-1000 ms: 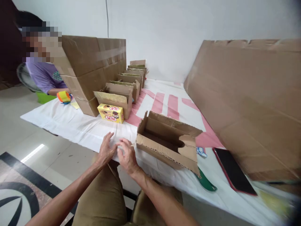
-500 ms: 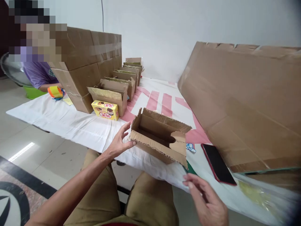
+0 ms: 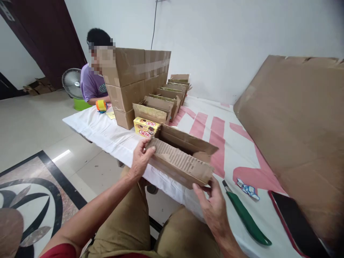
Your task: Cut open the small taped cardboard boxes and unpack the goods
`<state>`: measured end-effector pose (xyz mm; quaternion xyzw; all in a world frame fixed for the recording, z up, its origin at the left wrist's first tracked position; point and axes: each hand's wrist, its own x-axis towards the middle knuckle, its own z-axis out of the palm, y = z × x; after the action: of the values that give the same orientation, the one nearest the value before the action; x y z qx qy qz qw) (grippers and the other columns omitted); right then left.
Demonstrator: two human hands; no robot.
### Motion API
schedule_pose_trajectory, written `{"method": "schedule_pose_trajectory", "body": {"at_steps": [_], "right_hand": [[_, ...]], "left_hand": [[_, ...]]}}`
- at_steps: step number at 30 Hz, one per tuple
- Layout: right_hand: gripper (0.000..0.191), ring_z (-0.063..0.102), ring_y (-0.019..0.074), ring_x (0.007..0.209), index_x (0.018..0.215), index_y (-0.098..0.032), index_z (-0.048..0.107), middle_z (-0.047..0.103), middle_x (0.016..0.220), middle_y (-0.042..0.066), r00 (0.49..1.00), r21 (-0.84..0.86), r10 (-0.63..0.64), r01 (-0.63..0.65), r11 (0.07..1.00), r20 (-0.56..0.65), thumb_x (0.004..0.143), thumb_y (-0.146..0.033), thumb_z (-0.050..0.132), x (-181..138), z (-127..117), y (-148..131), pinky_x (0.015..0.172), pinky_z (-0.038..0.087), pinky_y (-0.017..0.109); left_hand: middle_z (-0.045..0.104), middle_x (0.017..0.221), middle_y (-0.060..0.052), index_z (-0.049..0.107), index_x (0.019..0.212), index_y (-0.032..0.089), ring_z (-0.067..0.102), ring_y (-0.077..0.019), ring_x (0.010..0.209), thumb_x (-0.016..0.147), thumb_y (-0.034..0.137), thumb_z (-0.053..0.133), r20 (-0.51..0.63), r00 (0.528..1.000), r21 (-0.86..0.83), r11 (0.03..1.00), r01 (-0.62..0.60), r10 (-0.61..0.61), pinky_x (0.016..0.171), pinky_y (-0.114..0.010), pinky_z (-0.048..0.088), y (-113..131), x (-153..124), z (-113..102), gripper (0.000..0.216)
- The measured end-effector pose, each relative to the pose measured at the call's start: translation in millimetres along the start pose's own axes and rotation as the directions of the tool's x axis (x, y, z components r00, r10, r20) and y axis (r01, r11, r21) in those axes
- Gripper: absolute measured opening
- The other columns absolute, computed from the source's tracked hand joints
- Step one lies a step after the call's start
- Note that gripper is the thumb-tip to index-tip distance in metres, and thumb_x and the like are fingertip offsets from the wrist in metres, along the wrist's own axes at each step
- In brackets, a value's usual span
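Note:
An open cardboard box [image 3: 172, 171] stands at the table's near edge, its near flap folded outward and showing torn, ridged corrugation. My left hand [image 3: 141, 157] grips its left near corner, thumb over the flap. At the right end my right hand [image 3: 212, 202] holds the lower corner, thumb on the front and fingers round the side. A yellow printed snack box [image 3: 146, 127] lies just beyond my left hand. Right of my right hand, a knife with a green handle [image 3: 247, 216] rests on the cloth.
Several open cardboard boxes [image 3: 150, 111] form a row beside stacked closed cartons [image 3: 129, 68]. A phone [image 3: 297, 224], a crumpled blue-white wrapper [image 3: 247, 189] and a large cardboard sheet [image 3: 298, 129] are at the right. A person in purple [image 3: 91, 84] sits behind the cartons, near a fan [image 3: 72, 83].
My right hand has moved from beside the green handle onto the box's right end. My left hand has closed on the left corner. The near flap now leans outward. The view has swung left.

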<state>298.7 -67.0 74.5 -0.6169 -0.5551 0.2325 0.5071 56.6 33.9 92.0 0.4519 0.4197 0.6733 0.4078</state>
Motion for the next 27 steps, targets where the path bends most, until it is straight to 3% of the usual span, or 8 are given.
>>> {"method": "schedule_pose_trajectory", "body": {"at_steps": [6, 8, 11, 15, 19, 23, 27], "right_hand": [[0.056, 0.065, 0.0257, 0.118, 0.146, -0.022, 0.052, 0.066, 0.135, 0.013, 0.954, 0.218, -0.260, 0.224, 0.950, 0.151, 0.091, -0.028, 0.060, 38.7, 111.1, -29.7, 0.086, 0.061, 0.037], [0.061, 0.064, 0.0268, 0.122, 0.148, -0.022, 0.050, 0.064, 0.138, 0.014, 0.935, 0.225, -0.306, 0.264, 0.938, 0.180, 0.088, -0.023, 0.060, 51.6, 145.2, -23.1, 0.087, 0.062, 0.039], [0.066, 0.063, 0.0291, 0.125, 0.149, -0.020, 0.050, 0.063, 0.138, 0.016, 0.915, 0.141, -0.328, 0.301, 0.943, 0.237, 0.084, -0.021, 0.059, 62.4, 177.5, 0.8, 0.092, 0.062, 0.044], [0.061, 0.066, 0.0292, 0.122, 0.144, -0.020, 0.055, 0.068, 0.133, 0.015, 0.896, 0.079, -0.316, 0.307, 0.949, 0.313, 0.084, -0.021, 0.059, 63.9, 181.4, 29.4, 0.099, 0.060, 0.046], [0.059, 0.063, 0.0294, 0.128, 0.144, -0.019, 0.055, 0.066, 0.139, 0.015, 0.869, 0.056, -0.313, 0.316, 0.947, 0.383, 0.085, -0.020, 0.057, 65.7, 173.6, 36.2, 0.109, 0.054, 0.047], [0.070, 0.056, 0.0333, 0.139, 0.150, -0.016, 0.051, 0.059, 0.150, 0.019, 0.830, 0.055, -0.323, 0.336, 0.940, 0.455, 0.082, -0.024, 0.065, 73.5, 174.5, 38.1, 0.118, 0.046, 0.053], [0.075, 0.052, 0.0345, 0.143, 0.152, -0.014, 0.050, 0.054, 0.155, 0.020, 0.782, 0.083, -0.345, 0.355, 0.931, 0.520, 0.080, -0.025, 0.069, 76.8, 175.3, 41.8, 0.121, 0.041, 0.054]], "left_hand": [[0.071, 0.123, -0.008, 0.065, 0.124, 0.018, 0.065, -0.0248, 0.116, 0.083, 0.041, 0.072, -0.228, 0.948, 0.187, 0.966, -0.181, 0.222, 0.106, -0.039, 0.051, 19.0, 57.5, -92.8, 0.048], [0.069, 0.126, -0.008, 0.062, 0.127, 0.018, 0.062, -0.0256, 0.123, 0.085, 0.046, 0.071, -0.249, 0.931, 0.280, 0.940, -0.193, 0.266, 0.112, -0.040, 0.047, 10.0, 75.0, -112.1, 0.051], [0.068, 0.125, -0.010, 0.062, 0.124, 0.018, 0.060, -0.0280, 0.128, 0.089, 0.057, 0.065, -0.239, 0.947, 0.356, 0.926, -0.121, 0.216, 0.117, -0.042, 0.044, -17.5, 86.7, -128.0, 0.053], [0.058, 0.143, -0.015, 0.047, 0.144, 0.020, 0.054, -0.0309, 0.139, 0.088, 0.061, 0.065, -0.248, 0.965, 0.327, 0.945, 0.001, 0.085, 0.120, -0.046, 0.041, -53.3, 72.9, -134.9, 0.071], [0.038, 0.159, -0.022, 0.036, 0.154, 0.019, 0.046, -0.0366, 0.146, 0.083, 0.053, 0.073, -0.363, 0.932, 0.435, 0.888, 0.149, 0.021, 0.121, -0.054, 0.039, -67.6, 47.7, -135.6, 0.087], [0.040, 0.153, -0.018, 0.042, 0.150, 0.024, 0.049, -0.0345, 0.141, 0.082, 0.042, 0.073, -0.326, 0.940, 0.542, 0.835, 0.098, 0.101, 0.109, -0.049, 0.053, -70.8, 39.8, -129.6, 0.077], [0.050, 0.144, -0.015, 0.048, 0.145, 0.022, 0.053, -0.0310, 0.138, 0.082, 0.033, 0.070, -0.248, 0.959, 0.560, 0.828, 0.025, 0.138, 0.111, -0.047, 0.053, -74.8, 49.6, -126.1, 0.067]]}}
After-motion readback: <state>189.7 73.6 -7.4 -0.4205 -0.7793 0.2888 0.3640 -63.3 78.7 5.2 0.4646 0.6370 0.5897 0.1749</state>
